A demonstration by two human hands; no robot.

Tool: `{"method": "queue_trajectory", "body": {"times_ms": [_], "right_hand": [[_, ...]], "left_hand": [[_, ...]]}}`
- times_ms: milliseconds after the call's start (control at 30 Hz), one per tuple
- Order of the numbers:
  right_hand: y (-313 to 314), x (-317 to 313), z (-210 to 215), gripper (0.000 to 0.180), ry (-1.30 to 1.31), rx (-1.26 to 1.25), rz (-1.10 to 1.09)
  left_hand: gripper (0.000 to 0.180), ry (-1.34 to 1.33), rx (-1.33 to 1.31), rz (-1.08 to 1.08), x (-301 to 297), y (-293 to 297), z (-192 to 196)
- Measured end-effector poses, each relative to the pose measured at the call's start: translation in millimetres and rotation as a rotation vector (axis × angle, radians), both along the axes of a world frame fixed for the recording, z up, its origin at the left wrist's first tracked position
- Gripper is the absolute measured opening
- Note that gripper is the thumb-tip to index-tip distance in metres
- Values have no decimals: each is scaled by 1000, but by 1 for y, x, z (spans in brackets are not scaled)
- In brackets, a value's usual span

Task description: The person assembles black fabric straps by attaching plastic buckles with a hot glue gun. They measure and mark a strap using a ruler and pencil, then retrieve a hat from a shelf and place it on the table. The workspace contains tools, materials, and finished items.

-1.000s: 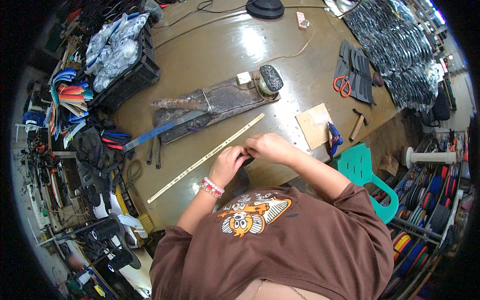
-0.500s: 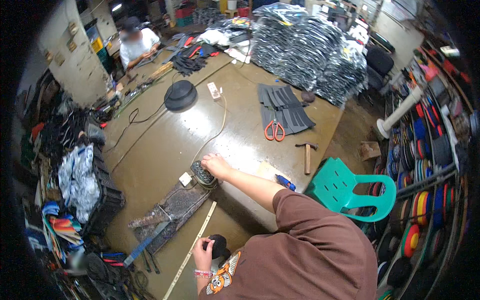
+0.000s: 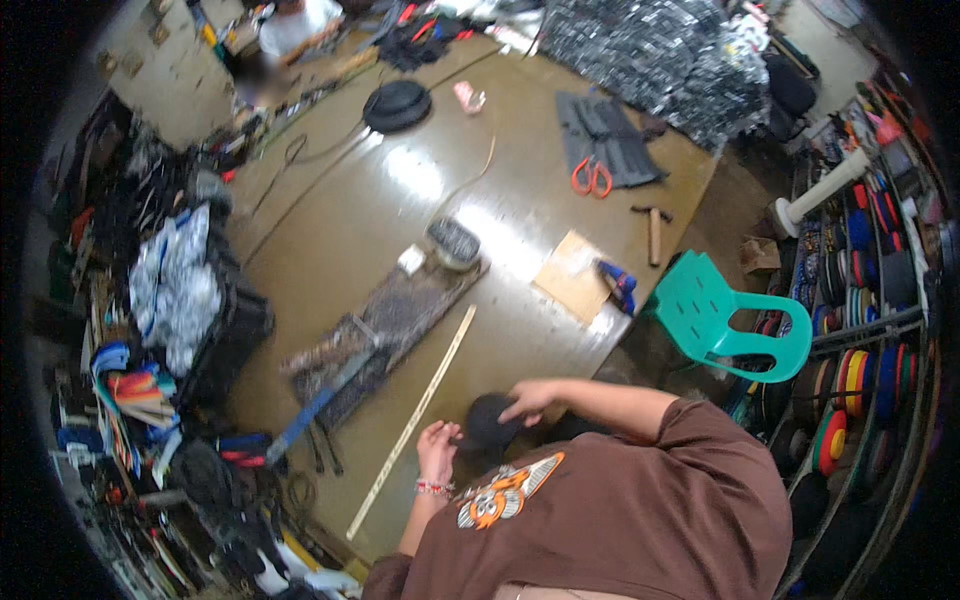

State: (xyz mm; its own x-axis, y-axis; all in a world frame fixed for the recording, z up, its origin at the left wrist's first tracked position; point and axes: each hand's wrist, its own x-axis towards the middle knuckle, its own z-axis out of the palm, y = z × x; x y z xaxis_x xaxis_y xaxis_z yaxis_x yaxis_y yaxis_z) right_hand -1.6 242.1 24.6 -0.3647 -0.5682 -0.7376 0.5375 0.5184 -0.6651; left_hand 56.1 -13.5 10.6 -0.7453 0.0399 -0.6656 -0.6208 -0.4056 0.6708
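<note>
A round black roll [image 3: 487, 420] of strap-like material is at the table's near edge, close to my body. My right hand [image 3: 532, 399] grips its right side, fingers over the edge. Just left of the roll is my left hand [image 3: 438, 448], its fingers curled together and a beaded band round the wrist; what lies between the fingertips is too small to make out. A pale yellow measuring stick [image 3: 412, 422] lies slanted beside this hand. Farther off, a dish of small dark metal pieces [image 3: 455, 243] sits at the end of a worn dark board [image 3: 385, 335].
A blue tool [image 3: 618, 283] lies by a tan sheet [image 3: 574, 275]. Hammer [image 3: 654, 236], red-handled scissors [image 3: 591, 178] and grey cut pieces [image 3: 612, 140] are at the right. A green plastic chair [image 3: 725, 315] stands beside the table. A black crate [image 3: 235, 310] stands left; another person is beyond.
My right hand has come back from the dish of metal pieces to the black roll. My left hand has shifted off the roll to its left side. The view has tilted down.
</note>
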Motion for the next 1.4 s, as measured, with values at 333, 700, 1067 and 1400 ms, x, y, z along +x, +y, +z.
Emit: {"method": "queue_trajectory", "body": {"times_ms": [333, 700, 1067, 1400], "right_hand": [[84, -93, 16, 23, 426, -240, -1271], [95, 83, -106, 27, 286, 212, 1143], [94, 158, -146, 38, -112, 487, 906], [94, 182, -214, 38, 203, 453, 799]], "left_hand": [[23, 298, 138, 54, -54, 113, 8], [11, 374, -565, 223, 6, 29, -56], [18, 324, -571, 201, 31, 27, -57], [13, 409, -723, 142, 29, 36, -50]]}}
